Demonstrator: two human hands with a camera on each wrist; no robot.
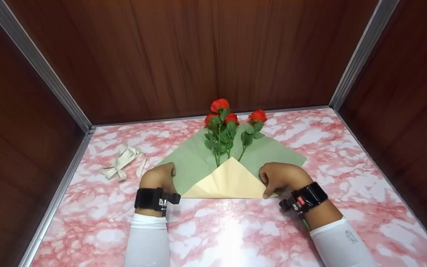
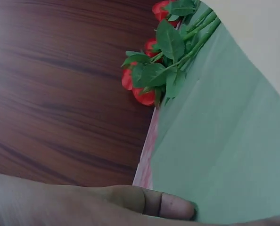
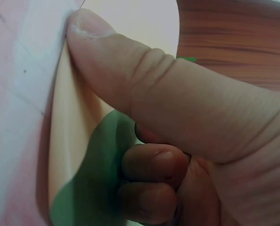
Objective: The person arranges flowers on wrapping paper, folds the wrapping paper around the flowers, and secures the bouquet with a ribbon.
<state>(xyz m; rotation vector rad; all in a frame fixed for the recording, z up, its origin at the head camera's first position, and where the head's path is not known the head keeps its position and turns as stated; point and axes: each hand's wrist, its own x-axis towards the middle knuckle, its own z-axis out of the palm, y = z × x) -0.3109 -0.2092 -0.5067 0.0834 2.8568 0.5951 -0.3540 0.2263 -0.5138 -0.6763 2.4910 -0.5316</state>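
Note:
A sheet of wrapping paper (image 1: pixel 191 163), green inside and cream outside, lies with its near part folded up into a cream triangle (image 1: pixel 228 181). Several red roses (image 1: pixel 219 105) with green leaves rest on the green side, their lower stems hidden under the fold. At the sheet's left corner, my left hand (image 1: pixel 160 176) grips the paper with curled fingers. My right hand (image 1: pixel 282 176) pinches the right end of the fold. In the right wrist view its thumb (image 3: pixel 116 66) presses the cream edge, while its curled fingers (image 3: pixel 152 169) sit against the green side.
A loosely bundled cream ribbon (image 1: pixel 122 161) lies left of the paper. The table (image 1: pixel 213 237) has a pink and white marbled top. Dark wood panels (image 1: pixel 184 55) in metal frames rise at the back and both sides, with the rose heads close to the back panel.

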